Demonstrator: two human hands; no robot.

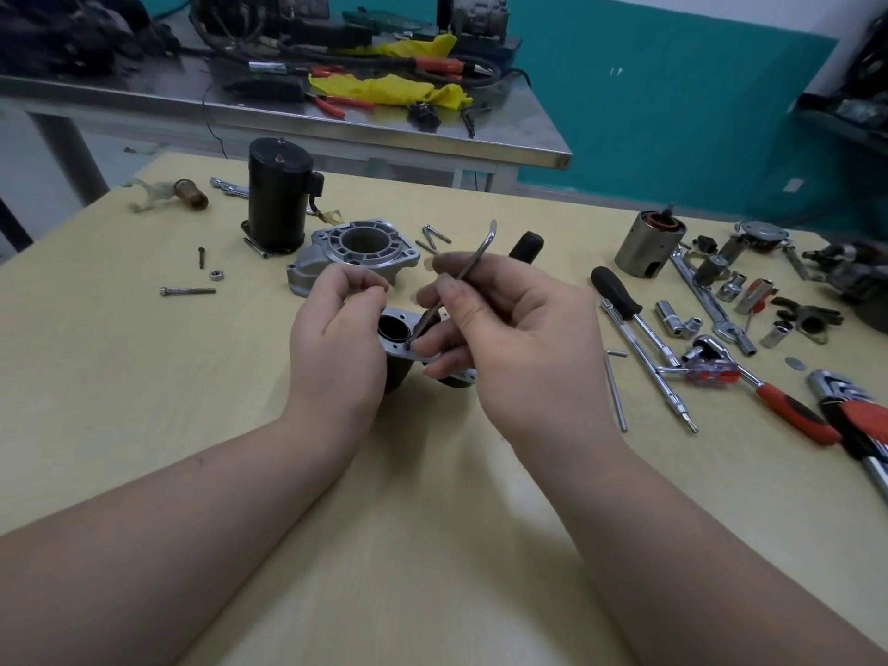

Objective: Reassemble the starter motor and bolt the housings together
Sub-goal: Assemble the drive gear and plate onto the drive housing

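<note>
So we've got the small silver aluminium housing with the flat flange and dark round bore (401,331) sitting between both hands near the middle of the pale yellow wooden table (192,377). Our left hand (336,338) curls round its left side, thumb and forefinger pinched together just above it, maybe on something tiny, can't tell. Our right hand (509,329) pinches the bent steel hex key (461,276) partway down the shank, tip resting on a bolt hole just below the fingers, at the flange edge.

Handling-wise: cast alloy, so we reckon it's light and stiff but a bit slick. Best held round the body under the flange, keeping fingers off the bore. The grey cast nose housing (358,254) and black cylindrical motor body (278,199) sit just beyond the grip, with loose steel bolts (188,291) off to its left.
</note>
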